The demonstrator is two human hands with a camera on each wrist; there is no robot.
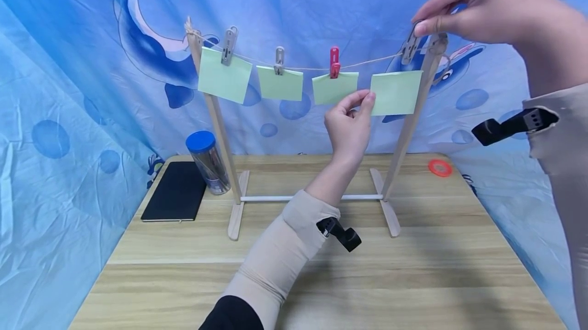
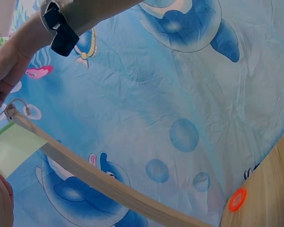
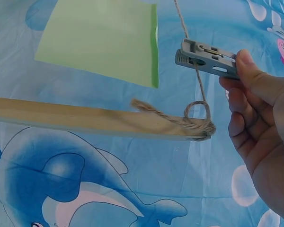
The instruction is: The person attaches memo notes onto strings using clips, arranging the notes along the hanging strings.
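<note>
With thumb and fingertips my left hand [image 1: 350, 128] pinches the left edge of a light green paper note [image 1: 396, 93], held just below the string [image 1: 372, 62] near the right post. My right hand [image 1: 482, 5] pinches the handle end of a grey clothespin [image 1: 409, 50]. In the right wrist view this clothespin [image 3: 208, 56] sits across the string beside the knot, apart from the note [image 3: 102, 42]. Further left on the string hang other green notes [image 1: 225, 75], under two grey clothespins [image 1: 279, 60] and one red clothespin [image 1: 335, 62].
The string is tied between two wooden posts [image 1: 219, 131], joined low down by a white rod [image 1: 271, 198]. A blue-lidded clear jar [image 1: 209, 164] and a black notebook [image 1: 175, 190] are at the left. An orange ring [image 1: 439, 167] lies at the table's back right. Behind hangs a blue curtain.
</note>
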